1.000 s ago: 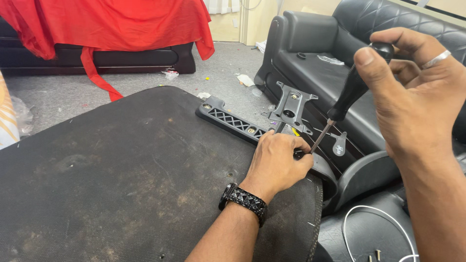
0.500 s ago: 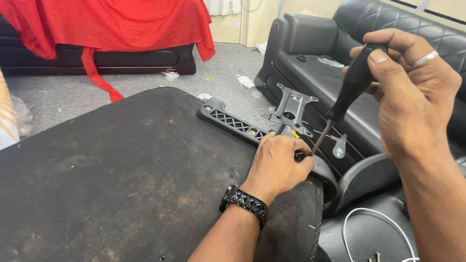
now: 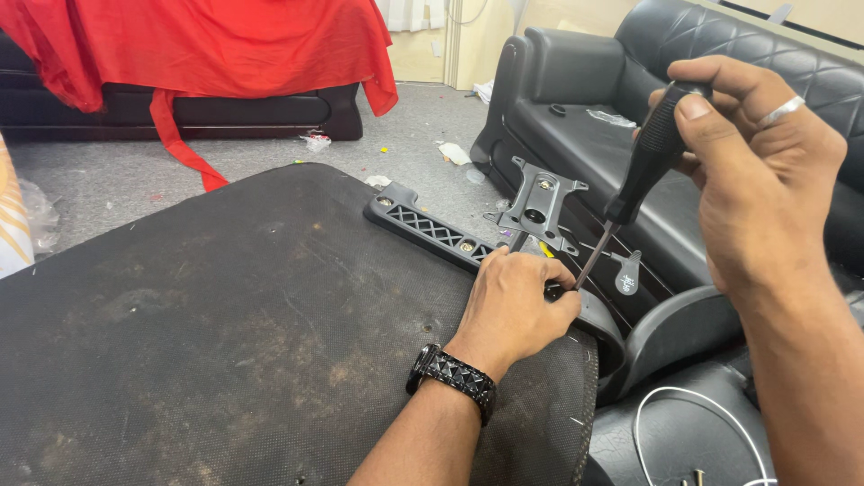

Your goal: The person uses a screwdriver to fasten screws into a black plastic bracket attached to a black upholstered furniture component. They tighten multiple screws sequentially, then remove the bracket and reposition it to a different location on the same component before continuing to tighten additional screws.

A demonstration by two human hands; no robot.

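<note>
The right hand (image 3: 756, 180) grips the black handle of a screwdriver (image 3: 641, 171), with its thin tip pointing down by the left fingers. The left hand (image 3: 513, 306) presses down, curled over the black plastic bracket (image 3: 432, 232) at the right edge of the dark seat base (image 3: 225, 315). A black sofa (image 3: 585, 90) sits far right.

2 hands (image 3: 513, 310), 1 screwdriver (image 3: 643, 166), 1 black bracket (image 3: 427, 232), 1 metal plate (image 3: 538, 202), 1 wristwatch (image 3: 453, 376)
</note>
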